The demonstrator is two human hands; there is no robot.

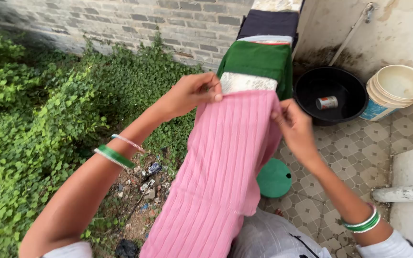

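Both our hands, left hand (194, 93) and right hand (292, 126), pinch the top corners of a pink ribbed cloth (225, 167) draped over a wall ledge; we should pull evenly, keeping the edge taut.

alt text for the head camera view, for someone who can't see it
Two hands, left hand and right hand, pinch the top edge of a pink ribbed cloth draped over a wall, beside a green cloth and a black tub.

Matt ribbed pink cloth (221, 162); glossy black plastic tub (330, 93); rough brick wall (158, 24).
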